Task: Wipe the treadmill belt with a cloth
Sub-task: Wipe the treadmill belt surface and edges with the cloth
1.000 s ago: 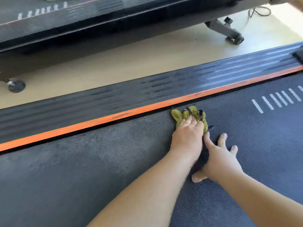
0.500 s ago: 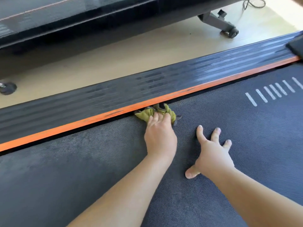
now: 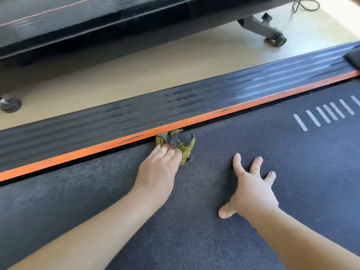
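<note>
A crumpled yellow-green and grey cloth (image 3: 186, 147) lies on the dark textured treadmill belt (image 3: 292, 162), right at the belt's far edge under the orange stripe (image 3: 78, 154). My left hand (image 3: 157, 168) presses down on the cloth with fairly straight fingers, covering its near part. My right hand (image 3: 251, 190) rests flat on the belt to the right of the cloth, fingers spread, holding nothing. A gap of bare belt separates the two hands.
Beyond the orange stripe runs the ribbed black side rail (image 3: 194, 98), then pale floor. A second treadmill (image 3: 97, 20) stands across the floor, with a wheeled foot (image 3: 276, 40) and a cable (image 3: 307, 4). White dashes (image 3: 327, 114) mark the belt at right.
My left hand has slid the cloth leftward along the belt's far edge, away from my right hand, which stays planted on the belt.
</note>
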A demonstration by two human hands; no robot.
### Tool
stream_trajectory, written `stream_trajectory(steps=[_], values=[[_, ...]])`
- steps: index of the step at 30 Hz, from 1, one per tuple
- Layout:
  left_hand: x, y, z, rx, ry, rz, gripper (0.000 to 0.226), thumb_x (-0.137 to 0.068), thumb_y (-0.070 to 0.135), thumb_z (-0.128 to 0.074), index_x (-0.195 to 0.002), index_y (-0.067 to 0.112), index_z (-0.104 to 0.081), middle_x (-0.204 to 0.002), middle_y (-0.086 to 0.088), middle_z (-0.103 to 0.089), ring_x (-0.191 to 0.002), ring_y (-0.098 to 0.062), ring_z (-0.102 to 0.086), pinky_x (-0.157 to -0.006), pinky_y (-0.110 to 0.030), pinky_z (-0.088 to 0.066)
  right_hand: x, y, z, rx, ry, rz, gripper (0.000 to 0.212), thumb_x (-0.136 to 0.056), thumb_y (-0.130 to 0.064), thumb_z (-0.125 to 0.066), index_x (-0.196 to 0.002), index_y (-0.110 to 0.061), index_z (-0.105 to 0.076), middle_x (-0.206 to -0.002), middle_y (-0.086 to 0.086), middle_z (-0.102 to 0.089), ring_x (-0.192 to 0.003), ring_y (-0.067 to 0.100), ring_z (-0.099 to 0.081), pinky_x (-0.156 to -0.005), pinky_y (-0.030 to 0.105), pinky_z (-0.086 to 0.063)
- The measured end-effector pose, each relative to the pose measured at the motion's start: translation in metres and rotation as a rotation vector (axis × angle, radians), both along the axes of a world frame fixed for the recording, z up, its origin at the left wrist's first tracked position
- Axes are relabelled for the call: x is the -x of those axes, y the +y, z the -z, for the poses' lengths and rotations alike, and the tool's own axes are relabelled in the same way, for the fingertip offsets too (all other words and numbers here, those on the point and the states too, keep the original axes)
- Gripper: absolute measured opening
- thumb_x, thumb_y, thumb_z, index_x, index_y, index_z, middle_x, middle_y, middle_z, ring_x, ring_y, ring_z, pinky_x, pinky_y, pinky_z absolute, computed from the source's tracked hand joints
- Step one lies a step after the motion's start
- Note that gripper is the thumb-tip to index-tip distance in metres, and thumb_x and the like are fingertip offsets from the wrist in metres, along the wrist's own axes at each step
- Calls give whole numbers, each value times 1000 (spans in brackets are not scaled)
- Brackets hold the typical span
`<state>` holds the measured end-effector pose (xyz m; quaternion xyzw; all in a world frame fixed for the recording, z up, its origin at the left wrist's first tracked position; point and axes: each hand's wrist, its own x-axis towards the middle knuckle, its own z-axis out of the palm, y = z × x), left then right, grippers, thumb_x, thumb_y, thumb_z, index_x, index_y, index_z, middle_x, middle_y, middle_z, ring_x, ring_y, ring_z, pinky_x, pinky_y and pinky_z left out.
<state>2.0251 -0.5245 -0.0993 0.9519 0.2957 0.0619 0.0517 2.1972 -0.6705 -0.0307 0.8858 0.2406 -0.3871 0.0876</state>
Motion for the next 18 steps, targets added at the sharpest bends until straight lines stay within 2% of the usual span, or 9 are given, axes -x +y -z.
stream_trajectory(steps=[3, 6, 8, 10, 11, 14, 16, 18], values=[[-40, -17, 14, 81, -175, -157, 33, -84, -6, -71, -116, 1, -72, -118, -16, -73, -118, -34, -66, -111, -47, -45, 1, 2, 1, -2, 1, 10, 166, -45, -39, -102, -145, -57, 29, -158, -5, 42, -150, 44, 22, -104, 76, -35], [-102, -20, 5, 195, -316, -214, 21, -86, -1, -66, -105, 6, -71, -119, -18, -71, -118, -35, -65, -103, -41, -50, 0, 0, 0, -12, -3, 2, 165, -45, -38, -102, -146, -57, 27, -159, -4, 41, -150, 44, 22, -107, 74, -34], [-121, -22, -6, 253, -287, -215, 20, -94, 5, -51, -105, 9, -68, -125, -15, -68, -125, -32, -59, -102, -38, -45, 2, -1, -2, -23, -9, -4, 165, -44, -40, -102, -147, -56, 26, -160, -4, 39, -151, 44, 19, -108, 73, -34], [-112, -26, -10, 230, -217, -74, 31, -96, 10, -38, -110, 10, -66, -132, -13, -64, -130, -30, -55, -104, -36, -42, 3, -5, -2, -37, -25, -29, 164, -44, -42, -101, -148, -56, 25, -161, -3, 37, -151, 44, 18, -108, 72, -35], [-97, -26, -10, 199, -184, 7, 34, -96, 10, -37, -114, 10, -66, -136, -13, -63, -131, -29, -56, -107, -35, -42, 3, -5, -4, -36, -29, -34, 164, -44, -42, -101, -148, -56, 25, -161, -3, 37, -151, 44, 18, -108, 72, -35], [-27, -10, -3, 8, -137, 147, 39, -90, 9, -45, -119, 5, -71, -124, -15, -71, -118, -28, -67, -110, -38, -42, 3, -3, -5, -23, -12, -18, 164, -45, -42, -101, -148, -55, 26, -160, -3, 39, -151, 45, 20, -108, 72, -35], [12, -1, 3, -82, -111, 79, 35, -84, 3, -66, -119, 3, -72, -120, -15, -73, -114, -28, -69, -109, -41, -40, 2, -2, -2, -16, -10, -23, 164, -46, -42, -101, -147, -56, 27, -160, -3, 40, -150, 45, 20, -108, 72, -34], [22, -5, 5, -56, -86, -36, 42, -76, 0, -79, -118, 3, -72, -119, -15, -73, -114, -29, -69, -109, -43, -44, 1, -1, -2, -4, -8, -13, 165, -45, -42, -101, -147, -56, 28, -159, -2, 40, -150, 46, 21, -109, 72, -33]])
